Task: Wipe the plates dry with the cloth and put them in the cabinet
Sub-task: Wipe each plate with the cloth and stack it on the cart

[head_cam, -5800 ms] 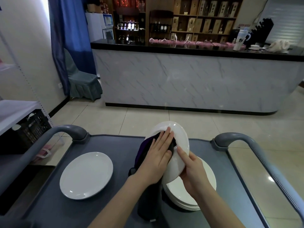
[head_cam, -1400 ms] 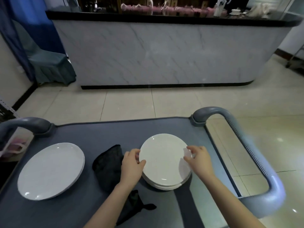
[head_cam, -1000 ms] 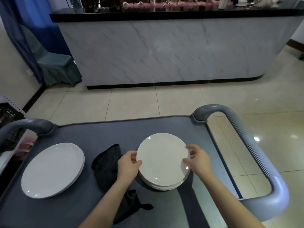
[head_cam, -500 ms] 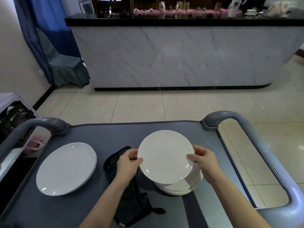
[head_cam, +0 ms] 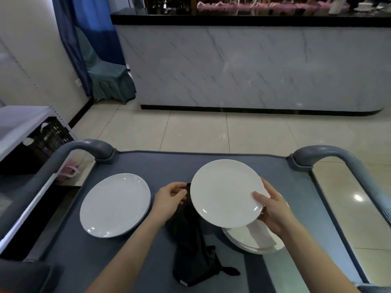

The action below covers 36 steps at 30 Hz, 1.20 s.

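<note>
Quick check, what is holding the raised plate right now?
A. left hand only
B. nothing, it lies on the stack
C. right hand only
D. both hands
C: the right hand pinches the plate rim above the stack; the left hand is off it, over the cloth.

A grey cart (head_cam: 211, 166) carries a plate stack (head_cam: 115, 205) at left, a black cloth (head_cam: 190, 246) in the middle, another stack (head_cam: 254, 240) at right.

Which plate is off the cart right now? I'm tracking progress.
The plate in the right hand, raised above the right stack; the left plates lie flat.
</note>
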Tool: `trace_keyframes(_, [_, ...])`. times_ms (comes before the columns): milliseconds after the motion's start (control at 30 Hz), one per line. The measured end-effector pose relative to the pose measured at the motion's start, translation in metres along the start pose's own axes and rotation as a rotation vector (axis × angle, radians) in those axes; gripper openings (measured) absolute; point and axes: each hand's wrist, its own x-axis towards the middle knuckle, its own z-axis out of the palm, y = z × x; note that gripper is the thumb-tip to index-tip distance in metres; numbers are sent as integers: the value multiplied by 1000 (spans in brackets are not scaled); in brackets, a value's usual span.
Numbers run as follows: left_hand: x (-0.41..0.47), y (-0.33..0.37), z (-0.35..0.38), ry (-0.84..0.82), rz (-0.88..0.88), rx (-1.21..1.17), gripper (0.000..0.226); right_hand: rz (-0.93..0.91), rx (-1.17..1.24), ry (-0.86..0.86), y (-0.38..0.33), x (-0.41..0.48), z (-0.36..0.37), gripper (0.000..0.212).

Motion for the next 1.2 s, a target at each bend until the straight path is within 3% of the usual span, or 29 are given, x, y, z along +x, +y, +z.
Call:
trace_keyframes(133, [25, -17, -14, 36, 42, 293, 27, 32, -7, -6, 4, 5, -8, 45])
trace_keyframes(333, [61, -32, -10, -130, 2, 610, 49, 51, -61, -8, 10, 14, -5, 45])
trace_keyframes(433, [69, -42, -7, -99, -4, 614, 43, 59, -75, -8, 12, 16, -1, 46])
trace_keyframes(567, [71, -45, -9, -59, 4, 619, 12, 63, -70, -19, 13, 15, 3, 48])
trace_keyframes(700, [68, -39, -15, -30, -1, 518, 23, 62, -53, -23, 12, 12, 7, 48])
trace_keyframes(1200, [5, 62, -63, 286, 234, 169, 11, -36, -17, -14, 1, -12, 31, 47])
